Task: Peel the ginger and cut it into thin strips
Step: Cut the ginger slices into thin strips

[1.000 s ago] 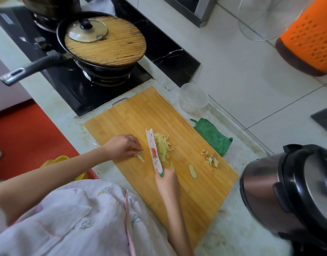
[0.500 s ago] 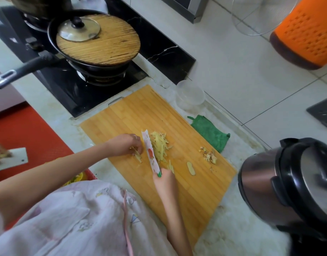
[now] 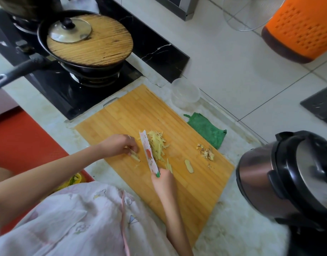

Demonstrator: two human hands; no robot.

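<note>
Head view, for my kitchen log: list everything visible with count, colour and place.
cutting board: one, yellow-brown, on the counter
ginger strips: one pile, pale yellow, mid-board, right of the knife
ginger piece: one, pale yellow, under the left fingertips
ginger slice: one, pale yellow, right of the right hand
peel scraps: one heap, tan, board's right side
knife: one, white blade, green handle, on the board
cloth: one, green, beside the board
bowl: one, clear, behind the board
pan: one, black, covered, on the stove
stove: one, black, left rear
cooker: one, steel and black, right
basket: one, orange, top right
left hand: one, pinches the ginger piece
right hand: one, grips the knife handle
</note>
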